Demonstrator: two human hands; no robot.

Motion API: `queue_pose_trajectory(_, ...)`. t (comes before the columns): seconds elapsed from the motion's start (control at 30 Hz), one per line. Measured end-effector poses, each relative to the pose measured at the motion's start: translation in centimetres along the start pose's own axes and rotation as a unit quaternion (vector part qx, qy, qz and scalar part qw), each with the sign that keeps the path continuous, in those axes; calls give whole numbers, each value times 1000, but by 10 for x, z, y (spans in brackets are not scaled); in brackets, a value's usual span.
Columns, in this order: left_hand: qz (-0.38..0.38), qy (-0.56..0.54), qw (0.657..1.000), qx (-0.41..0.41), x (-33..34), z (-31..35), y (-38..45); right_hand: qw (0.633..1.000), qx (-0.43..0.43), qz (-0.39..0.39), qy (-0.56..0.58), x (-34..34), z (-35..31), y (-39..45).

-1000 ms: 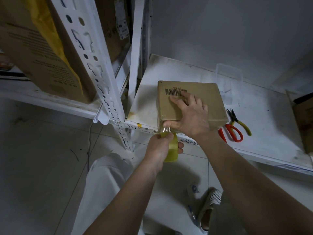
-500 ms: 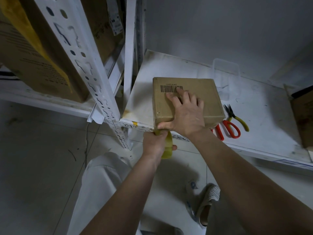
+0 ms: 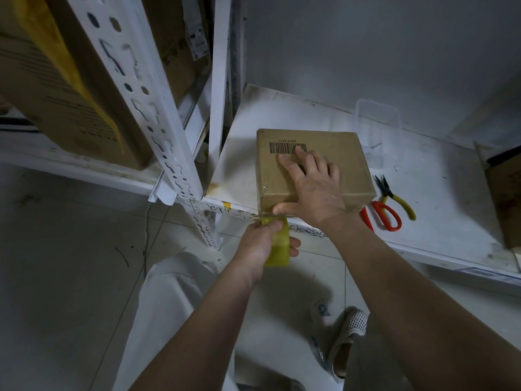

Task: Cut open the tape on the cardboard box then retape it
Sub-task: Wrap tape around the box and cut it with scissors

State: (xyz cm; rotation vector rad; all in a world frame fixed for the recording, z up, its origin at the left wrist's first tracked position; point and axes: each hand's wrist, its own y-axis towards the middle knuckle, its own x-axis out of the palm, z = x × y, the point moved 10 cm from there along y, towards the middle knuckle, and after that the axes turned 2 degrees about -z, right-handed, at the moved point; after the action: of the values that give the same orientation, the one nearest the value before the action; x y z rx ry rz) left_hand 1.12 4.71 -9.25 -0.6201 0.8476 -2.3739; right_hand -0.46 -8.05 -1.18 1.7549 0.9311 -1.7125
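**Tape roll drawn in tight to the box's near edge**

At about 7 o'clock from the cardboard box (image 3: 311,165), the left hand (image 3: 260,246) is curled around the yellow tape roll (image 3: 277,248), holding it just below the front lip of the white shelf (image 3: 439,193). A second ago a visible stretch of tape ran between roll and box; now that gap has closed, and the roll sits close under the box's near bottom corner.

The box sits at the shelf's front edge, barcode (image 3: 286,147) at its 12 o'clock side. The right hand (image 3: 313,187) lies flat on the lid with fingers spread, thumb pressed against the near face, much as before.

At 3 o'clock from the box lie red-handled scissors (image 3: 384,215) and yellow-handled pliers (image 3: 394,197), untouched.

My reading: retaping is under way, the strip being laid down the front face; severing it likely comes next.
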Motion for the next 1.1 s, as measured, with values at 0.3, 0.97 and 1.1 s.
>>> queue_pose_trajectory(0.3, 104, -63, 992, 45, -8, 2, -7, 932, 101, 202, 285, -28, 50, -36)
queue_pose_trajectory(0.97, 170, -120, 975, 82, -6, 0, -15, 851, 487, 33, 197, 81, 191, -99)
queue_pose_trajectory(1.1, 168, -129, 975, 72, -8, -1, -15, 749, 514, 224, 352, 57, 195, -125)
